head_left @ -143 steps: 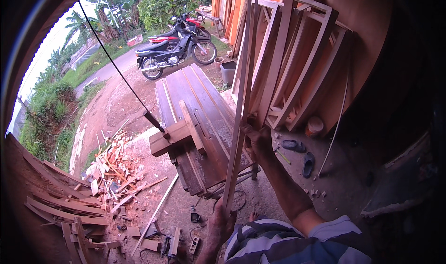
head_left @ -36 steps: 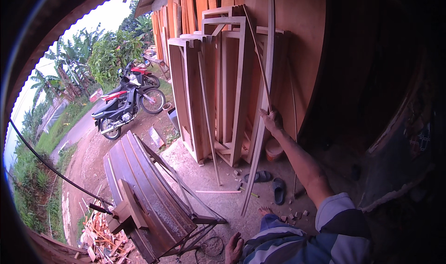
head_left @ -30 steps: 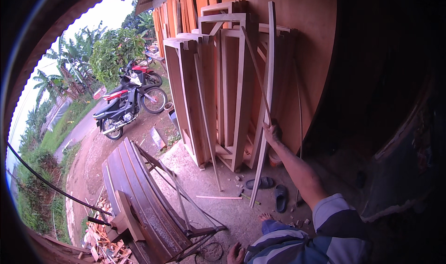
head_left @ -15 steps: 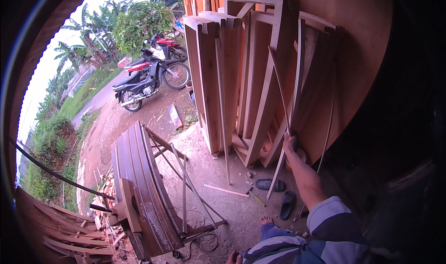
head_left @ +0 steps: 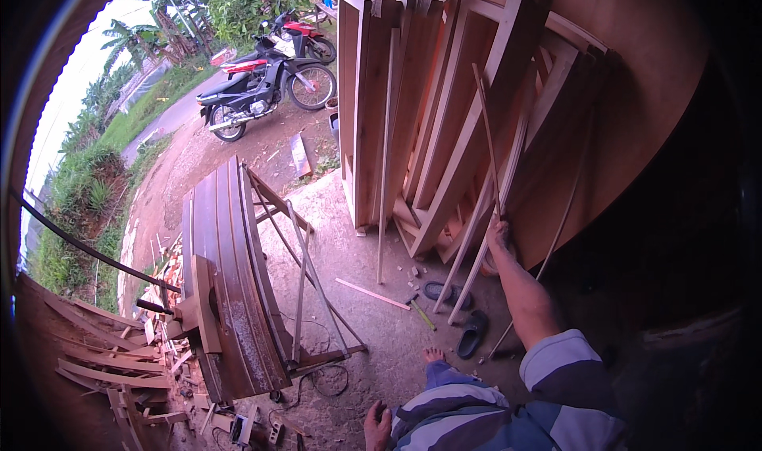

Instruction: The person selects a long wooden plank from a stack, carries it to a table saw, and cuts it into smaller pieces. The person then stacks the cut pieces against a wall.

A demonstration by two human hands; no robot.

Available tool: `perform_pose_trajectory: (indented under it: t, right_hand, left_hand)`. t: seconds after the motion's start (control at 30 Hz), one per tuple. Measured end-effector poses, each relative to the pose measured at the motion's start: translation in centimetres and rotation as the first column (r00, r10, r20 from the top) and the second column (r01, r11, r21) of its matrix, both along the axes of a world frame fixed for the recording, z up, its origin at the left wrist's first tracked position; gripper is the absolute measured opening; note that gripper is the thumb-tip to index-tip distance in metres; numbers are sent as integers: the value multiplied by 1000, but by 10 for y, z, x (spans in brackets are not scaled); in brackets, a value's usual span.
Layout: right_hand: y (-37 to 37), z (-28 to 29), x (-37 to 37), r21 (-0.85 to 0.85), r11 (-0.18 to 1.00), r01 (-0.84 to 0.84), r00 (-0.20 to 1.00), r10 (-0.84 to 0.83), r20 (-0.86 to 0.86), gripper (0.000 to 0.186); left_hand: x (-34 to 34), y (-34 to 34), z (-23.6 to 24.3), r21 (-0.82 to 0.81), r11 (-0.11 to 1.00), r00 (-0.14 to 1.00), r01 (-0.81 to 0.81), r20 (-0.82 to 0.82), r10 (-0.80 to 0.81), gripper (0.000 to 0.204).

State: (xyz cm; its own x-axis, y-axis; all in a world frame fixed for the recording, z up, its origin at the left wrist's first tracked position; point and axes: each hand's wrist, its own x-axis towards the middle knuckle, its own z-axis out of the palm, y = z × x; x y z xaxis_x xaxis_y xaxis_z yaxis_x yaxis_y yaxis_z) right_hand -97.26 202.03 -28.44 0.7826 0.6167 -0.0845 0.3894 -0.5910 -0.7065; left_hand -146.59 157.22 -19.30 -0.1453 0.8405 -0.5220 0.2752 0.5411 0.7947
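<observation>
Head | right hand [head_left: 498, 234] pinching thin stick [head_left: 486, 126] | left hand [head_left: 378, 427] now lowered, grip unclear

The strips [head_left: 468, 286] are pale, the table [head_left: 230, 268] brown, the shirt [head_left: 468, 416] blue-and-white striped.

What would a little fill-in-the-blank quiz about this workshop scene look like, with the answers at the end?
1. The right hand holds a thin strip made of ____.
2. The left hand is nearest the ____ edge of the picture.
3. In the picture, the tall frames stand to the ____ of the worktable.
4. The dark sandals on the floor number ____.

Missing words: wood; bottom; right; two.
</observation>
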Motion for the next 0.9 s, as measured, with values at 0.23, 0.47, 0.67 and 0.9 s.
perform_pose_trajectory:
  t: [0.23, 0.47, 0.67, 0.9]
  right_hand:
    - [-129, -48, -69, -129, 977, -171, 971, 190, 147, 53]
    - [-418, -80, -238, -18, 791, -611, 791, 610, -52, 44]
    - [-567, -5, -357, 43, 248, -968, 252, 954, 165, 48]
    - [-635, 41, -465, -257, -332, -908, -343, 939, -3, 44]
  left_hand:
    - [-25, -51, 18, -62, 984, 985, -168, 38, 171, 49]
    - [-119, -239, 7, -27, 912, 911, -409, 54, 410, 57]
    - [-145, -410, -16, -15, 797, 795, -604, 49, 604, 55]
    - [-172, -551, -46, -69, 593, 589, -802, 64, 805, 54]
